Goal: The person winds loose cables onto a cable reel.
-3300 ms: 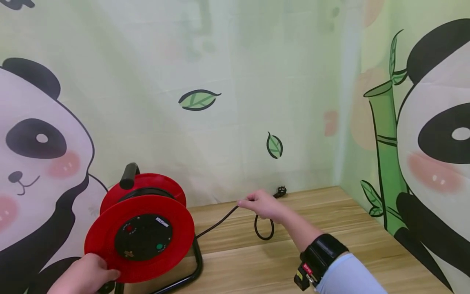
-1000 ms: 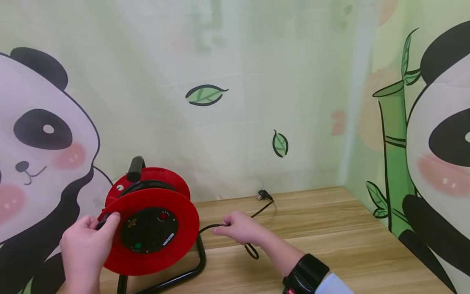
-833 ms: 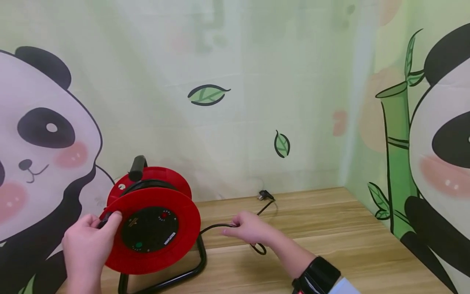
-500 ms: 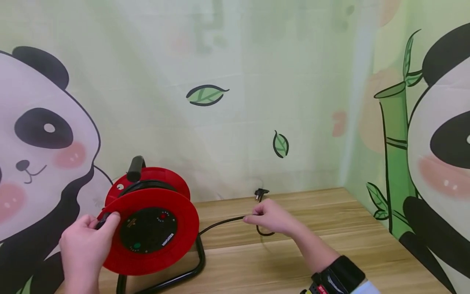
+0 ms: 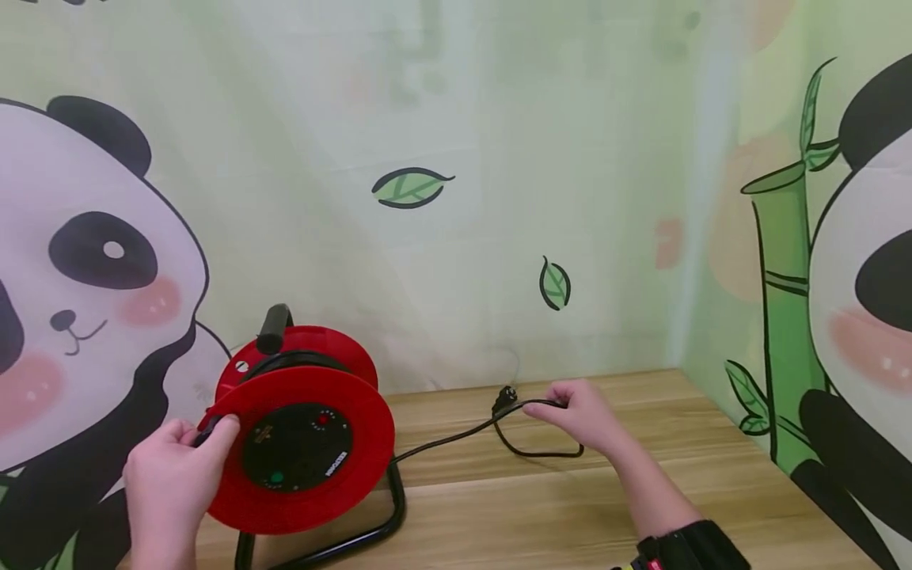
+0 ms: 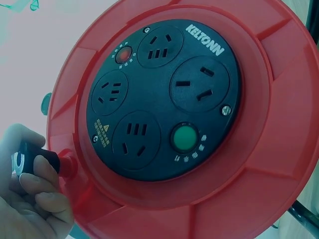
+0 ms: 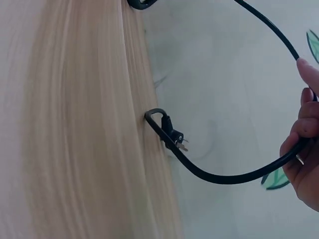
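A red cable reel (image 5: 366, 451) with a black socket panel (image 5: 298, 447) stands at left on its black tubular frame. My left hand (image 5: 171, 483) grips the black crank knob (image 6: 30, 157) on the disc's left edge, fingers curled round it. From the reel a black cord (image 5: 452, 437) runs right to my right hand (image 5: 587, 419), which holds it between thumb and fingers above the table. Past that hand the cord loops back to its plug (image 5: 504, 398) at the table's rear edge. The right wrist view shows the plug (image 7: 173, 137) with metal prongs.
The wooden table (image 5: 499, 514) meets a pale green backdrop (image 5: 463, 317) printed with pandas, leaves and bamboo. Another side of the backdrop rises along the table's right edge. The reel's black carrying handle (image 5: 273, 328) sticks up at the back.
The reel's face has turned since the earliest frame, and my left hand has risen with the knob. Lately my right hand has slid rightward, with a longer stretch of cord between it and the reel.
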`<state>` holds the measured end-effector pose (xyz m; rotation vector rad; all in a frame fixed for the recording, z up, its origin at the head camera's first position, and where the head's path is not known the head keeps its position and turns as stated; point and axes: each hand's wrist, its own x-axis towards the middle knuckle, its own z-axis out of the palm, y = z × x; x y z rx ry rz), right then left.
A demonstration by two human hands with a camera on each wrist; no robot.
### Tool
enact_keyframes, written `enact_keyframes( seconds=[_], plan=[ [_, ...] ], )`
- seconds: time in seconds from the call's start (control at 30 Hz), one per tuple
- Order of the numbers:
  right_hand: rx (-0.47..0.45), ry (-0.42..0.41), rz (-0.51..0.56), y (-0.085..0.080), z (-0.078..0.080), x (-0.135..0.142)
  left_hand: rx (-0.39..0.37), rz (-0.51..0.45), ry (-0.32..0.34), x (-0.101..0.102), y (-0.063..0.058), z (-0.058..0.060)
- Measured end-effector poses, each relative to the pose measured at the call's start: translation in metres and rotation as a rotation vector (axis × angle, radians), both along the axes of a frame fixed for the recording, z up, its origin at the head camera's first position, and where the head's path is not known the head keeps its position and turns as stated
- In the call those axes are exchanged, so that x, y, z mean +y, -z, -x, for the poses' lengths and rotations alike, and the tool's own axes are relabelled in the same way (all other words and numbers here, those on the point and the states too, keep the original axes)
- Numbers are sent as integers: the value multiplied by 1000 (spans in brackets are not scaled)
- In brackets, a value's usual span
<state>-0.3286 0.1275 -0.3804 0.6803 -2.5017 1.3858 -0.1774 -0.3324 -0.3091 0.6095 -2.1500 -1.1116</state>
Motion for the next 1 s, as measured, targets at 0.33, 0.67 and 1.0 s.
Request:
enact_keyframes(
  seconds=[0.33,0.67,1.0],
  plan=[
    [-8,64,80,12,9,6,-17,-3,-8,-3,-2,-3],
    [-52,107,154,16,6,-2,33,46,-16,2,-3,2],
    [-97,98,173,22,5,-16,116,94,-1,18,0,2]
  ],
)
